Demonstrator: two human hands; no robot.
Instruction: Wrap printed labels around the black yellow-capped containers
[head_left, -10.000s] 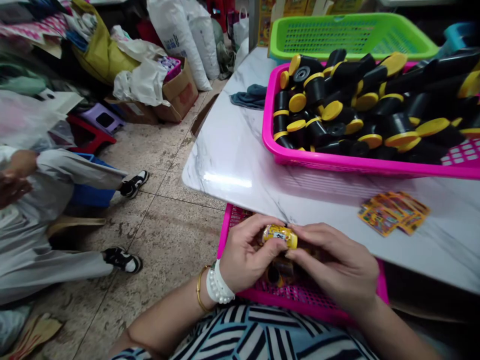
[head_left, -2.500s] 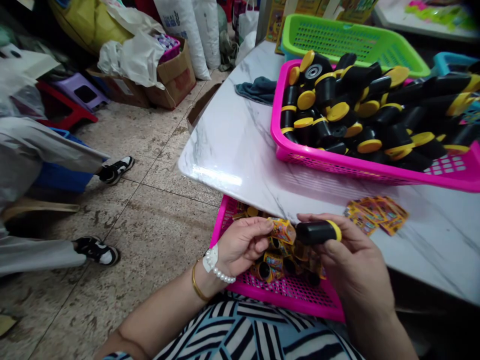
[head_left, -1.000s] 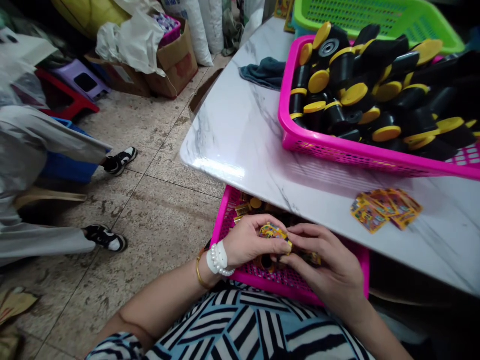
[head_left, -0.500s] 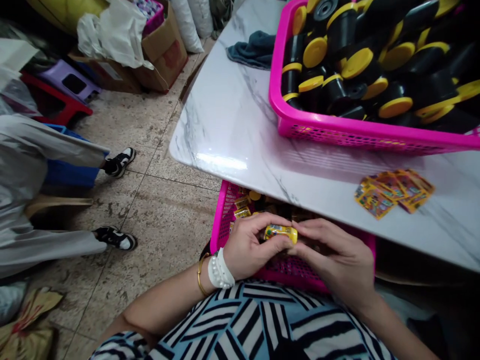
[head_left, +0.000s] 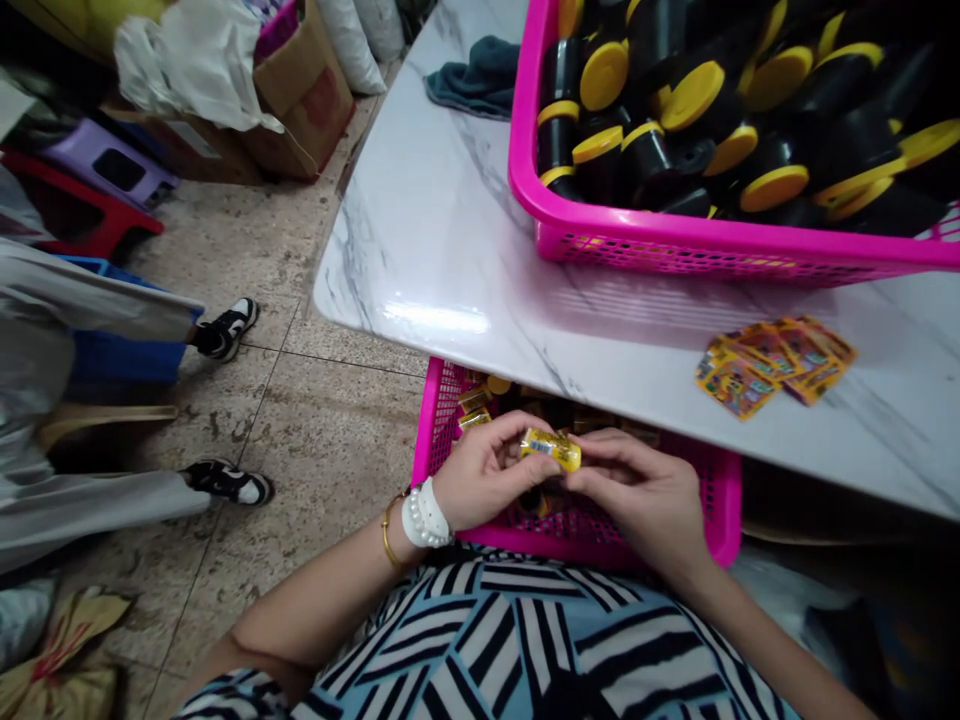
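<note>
A small canister (head_left: pixel 553 450) wrapped in a yellow printed label lies on its side between my two hands, above the lower pink basket. My left hand (head_left: pixel 487 472) is closed around its left part, thumb in front and fingers behind. The fingers and thumb of my right hand (head_left: pixel 645 490) pinch at its right end; their exact contact is partly hidden. Beneath my hands, the lower pink basket (head_left: pixel 429 420) holds several yellow-labelled canisters (head_left: pixel 474 402), partly covered by my hands and the table edge.
On the white marbled table (head_left: pixel 420 240) stands a big pink basket (head_left: pixel 675 235) full of black canisters with yellow lids. Several printed yellow labels (head_left: pixel 742 385) lie fanned out near it, and a dark cloth (head_left: pixel 476 78) lies behind. Another person's shoes (head_left: pixel 229 328) are on the floor at left.
The labelled canister has turned in my fingers, so a barcode side now faces up. The view has shifted slightly, and both hands still hold the canister.
</note>
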